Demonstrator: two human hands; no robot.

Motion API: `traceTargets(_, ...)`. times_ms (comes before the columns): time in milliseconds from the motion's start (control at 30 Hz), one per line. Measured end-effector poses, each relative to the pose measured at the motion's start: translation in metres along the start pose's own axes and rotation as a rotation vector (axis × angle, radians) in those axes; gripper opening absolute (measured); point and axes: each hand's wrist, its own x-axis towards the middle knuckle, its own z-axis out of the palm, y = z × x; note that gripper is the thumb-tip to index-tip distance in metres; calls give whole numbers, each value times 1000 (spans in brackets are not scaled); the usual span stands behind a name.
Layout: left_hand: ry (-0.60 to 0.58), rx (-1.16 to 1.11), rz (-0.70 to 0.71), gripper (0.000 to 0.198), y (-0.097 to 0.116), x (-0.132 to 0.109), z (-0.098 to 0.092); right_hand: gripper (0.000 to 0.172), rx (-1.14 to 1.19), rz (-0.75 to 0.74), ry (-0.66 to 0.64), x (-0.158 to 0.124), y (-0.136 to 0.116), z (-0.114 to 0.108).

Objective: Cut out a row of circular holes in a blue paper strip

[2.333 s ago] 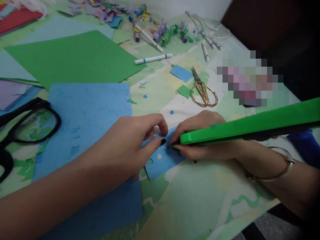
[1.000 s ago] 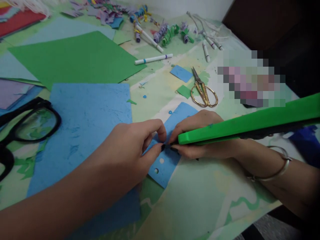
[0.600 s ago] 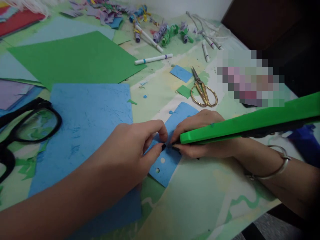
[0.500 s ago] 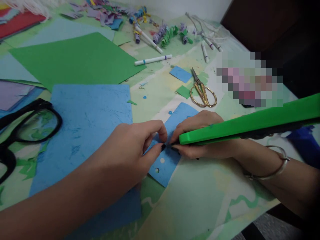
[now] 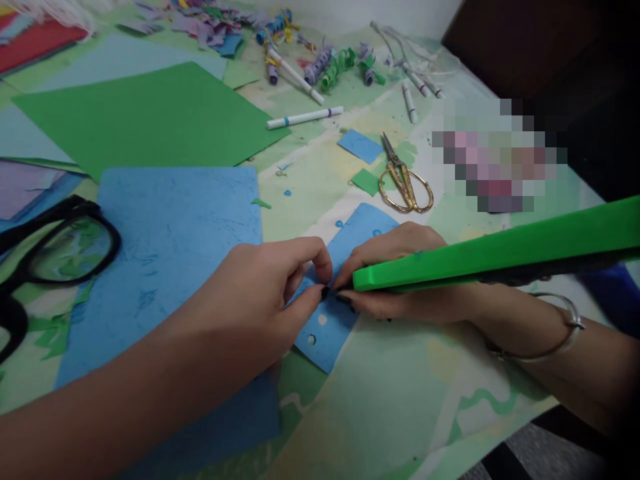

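Note:
A narrow blue paper strip (image 5: 343, 250) with small round holes lies slantwise under both of my hands. My left hand (image 5: 273, 287) rests over its left side, thumb and forefinger closed together near the strip's middle; whatever they pinch is too small to make out. From the right, my right hand (image 5: 400, 267) grips a long green tool with a dark underside (image 5: 480, 243), its near end beside the fingertips. Its kind cannot be told, as its far end leaves the picture. The fingertips of both hands almost meet over the strip. Small blue paper dots (image 5: 339, 225) lie nearby.
Gold-handled scissors (image 5: 404, 183) lie beyond my right hand. A large blue sheet (image 5: 185, 213) is under my left forearm, with black glasses (image 5: 75, 247) to its left. Farther back are a green sheet (image 5: 155, 117), markers (image 5: 305, 118) and curled paper scraps (image 5: 340, 69).
The whole view has shifted slightly. Both hands stay over the blue strip with nearly the same grip, and the green tool's near end appears slightly farther left.

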Motion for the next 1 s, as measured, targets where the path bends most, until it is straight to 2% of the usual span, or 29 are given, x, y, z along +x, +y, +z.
traceTargets(467,41,-52,21,10,-2,-5,3,8,-92,-19,39,-1,0,2)
traceTargets(667,10,-159,-97,11,3,-10,11,8,-180,14,64,-2,-8,5)
traceTargets(767,11,-242,-156,13,7,-16,16,9,-144,10,41,-3,-7,3)
traceTargets(867,38,-313,-183,12,9,-17,15,9,-82,17,34,-3,-5,1)
traceTargets(1000,114,-283,-163,11,6,-7,7,8,-68,-10,61,-1,-5,0)
